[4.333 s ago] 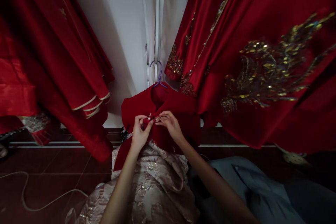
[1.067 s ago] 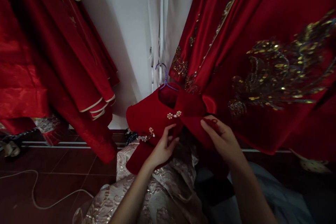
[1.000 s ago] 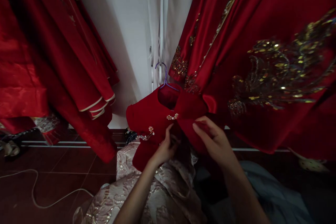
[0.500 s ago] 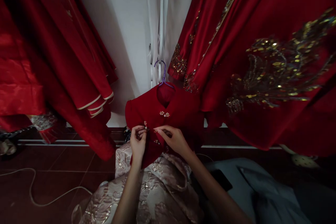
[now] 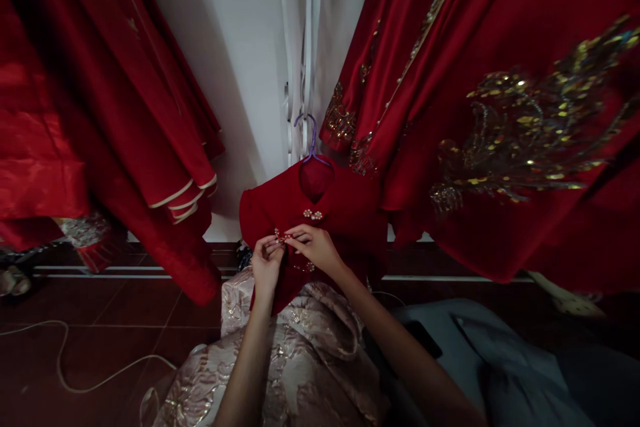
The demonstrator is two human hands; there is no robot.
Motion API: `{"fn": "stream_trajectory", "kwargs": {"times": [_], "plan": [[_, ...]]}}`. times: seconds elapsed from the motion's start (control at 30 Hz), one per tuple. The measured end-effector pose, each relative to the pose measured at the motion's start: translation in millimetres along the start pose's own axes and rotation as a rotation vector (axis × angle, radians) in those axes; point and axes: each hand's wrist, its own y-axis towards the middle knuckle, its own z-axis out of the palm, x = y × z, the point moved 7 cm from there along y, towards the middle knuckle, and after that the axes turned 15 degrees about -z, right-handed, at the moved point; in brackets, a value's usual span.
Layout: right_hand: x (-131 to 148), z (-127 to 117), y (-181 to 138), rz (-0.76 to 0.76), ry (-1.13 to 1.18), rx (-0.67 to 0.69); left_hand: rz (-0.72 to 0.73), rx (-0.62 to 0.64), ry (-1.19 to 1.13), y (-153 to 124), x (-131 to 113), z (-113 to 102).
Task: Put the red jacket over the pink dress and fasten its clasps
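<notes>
Purple hanger [image 5: 313,145] inside red garment [image 5: 350,203]

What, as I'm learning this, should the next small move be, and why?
Perhaps ease the right hand toward the left hand, closing the beaded fastener: both pinch there, nearly meeting, and the floral clasp above on the red garment looks joined.

Red garment [image 5: 347,197] matt cloth; clasps [image 5: 313,216] shiny, metal-lk; pale fabric [image 5: 310,347] glossy, v. crinkled.

Top [image 5: 350,203] on hanger [image 5: 313,140] — garments [image 5: 145,127] left, gown [image 5: 475,27] right
Panel [image 5: 225,47] far behind, cloth [image 5: 295,360] near — cable [image 5: 100,388] on floor [image 5: 125,307], left.
</notes>
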Motion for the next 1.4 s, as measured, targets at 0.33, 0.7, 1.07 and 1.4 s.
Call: {"fn": "stream_trajectory", "kwargs": {"times": [0.33,0.7,1.07,1.4], "plan": [[-1,2,1,-0.062,-0.061,-0.002,-0.029,0.025,-0.023,0,-5,0],[14,-4,7,-0.136,-0.179,-0.034,0.008,0.016,0.059,-1,-14,-1],[8,-4,6,-0.128,-0.139,-0.061,0.017,-0.059,0.027,-4,-9,-5],[5,-4,6,-0.13,-0.131,-0.063,-0.075,0.058,-0.01,7,-5,0]]}}
